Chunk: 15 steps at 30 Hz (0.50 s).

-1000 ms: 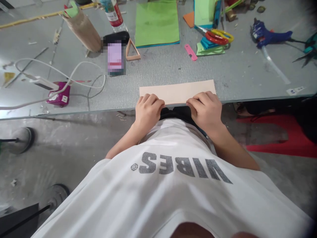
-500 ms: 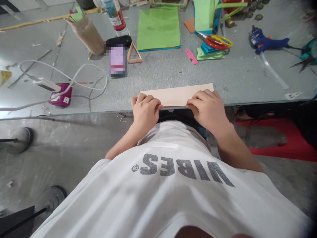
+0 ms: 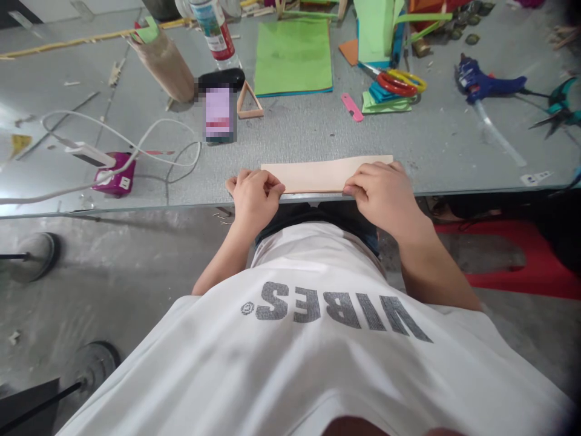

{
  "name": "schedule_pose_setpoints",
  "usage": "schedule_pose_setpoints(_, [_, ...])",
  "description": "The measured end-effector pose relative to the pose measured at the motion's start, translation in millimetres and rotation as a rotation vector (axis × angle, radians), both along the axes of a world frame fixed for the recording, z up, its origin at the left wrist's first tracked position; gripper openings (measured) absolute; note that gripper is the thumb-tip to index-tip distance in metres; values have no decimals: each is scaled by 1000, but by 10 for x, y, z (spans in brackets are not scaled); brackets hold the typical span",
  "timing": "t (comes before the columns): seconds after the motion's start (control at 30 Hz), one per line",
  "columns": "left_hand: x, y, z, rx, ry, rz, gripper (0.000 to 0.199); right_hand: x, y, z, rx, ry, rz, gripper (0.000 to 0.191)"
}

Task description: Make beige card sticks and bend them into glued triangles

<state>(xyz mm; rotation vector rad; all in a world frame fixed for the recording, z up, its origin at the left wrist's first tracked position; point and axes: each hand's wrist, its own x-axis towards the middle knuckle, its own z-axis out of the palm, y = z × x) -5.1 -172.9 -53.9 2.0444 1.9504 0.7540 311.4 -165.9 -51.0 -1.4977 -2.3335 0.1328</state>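
A long, pale peach strip of paper (image 3: 313, 175) lies along the front edge of the table; whether it is folded, I cannot tell. My left hand (image 3: 254, 197) pinches its near left corner between thumb and forefinger, the other fingers bent beside it. At the right end, my right hand (image 3: 381, 197) has thumb and fingers closed on the near edge, and its knuckles cover the right corner. The middle of the strip shows between the two hands.
Beyond the strip lie green paper sheets (image 3: 294, 57), a small wooden triangle (image 3: 249, 109), a phone (image 3: 218, 115), a pink cutter (image 3: 351, 107) and red-and-yellow scissors (image 3: 399, 83). A blue glue gun (image 3: 490, 82) lies at right, a purple plug adapter (image 3: 118, 174) with a white cable at left.
My left hand has shifted left along the near edge of the strip, out toward its left end. My right hand stays at the right end, nearly still.
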Motion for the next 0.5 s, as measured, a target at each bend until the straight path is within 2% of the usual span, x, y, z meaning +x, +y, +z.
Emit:
schedule_pose_setpoints(0.2, [-51, 51, -16, 10, -10, 16, 12, 163, 78, -61, 8, -24, -80, 25])
schedule_pose_setpoints(0.37, [-114, 66, 13, -25, 24, 43, 12, 339, 45, -92, 43, -33, -157, 21])
schedule_pose_setpoints(0.5, [-138, 88, 46, -62, 81, 8, 7, 423, 19, -106, 51, -30, -191, 17])
